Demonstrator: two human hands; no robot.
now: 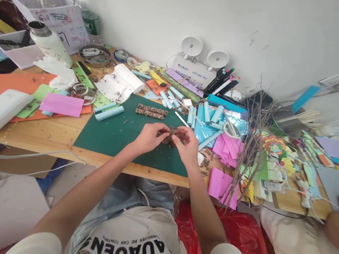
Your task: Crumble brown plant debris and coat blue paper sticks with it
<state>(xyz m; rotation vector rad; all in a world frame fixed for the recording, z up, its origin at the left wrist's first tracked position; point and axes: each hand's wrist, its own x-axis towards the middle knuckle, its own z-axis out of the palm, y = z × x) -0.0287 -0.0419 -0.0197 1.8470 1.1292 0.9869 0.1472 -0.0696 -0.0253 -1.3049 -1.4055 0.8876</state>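
Note:
Over the dark green cutting mat [103, 137], my left hand [151, 136] and my right hand [186, 142] meet with bent fingers. Between their fingertips is a clump of brown, crumbly dried plant bits [170, 137], partly covered by the fingers. Whether a roll lies inside the clump I cannot tell. Just beyond my left hand lie two rolls coated in brown bits [151, 111], side by side. Plain light-blue paper rolls [109, 113] rest at the mat's left edge. A thin white stick [181, 119] lies beyond my right hand.
Bundled dry twigs [249, 149] overhang the table's front edge at right. Scissors [231, 129], pink paper [224, 183] and several blue rolls [217, 114] crowd the mat's right side. An emergency lamp [192, 67] stands against the wall. A white bottle [49, 43] is at left; another person sits far right.

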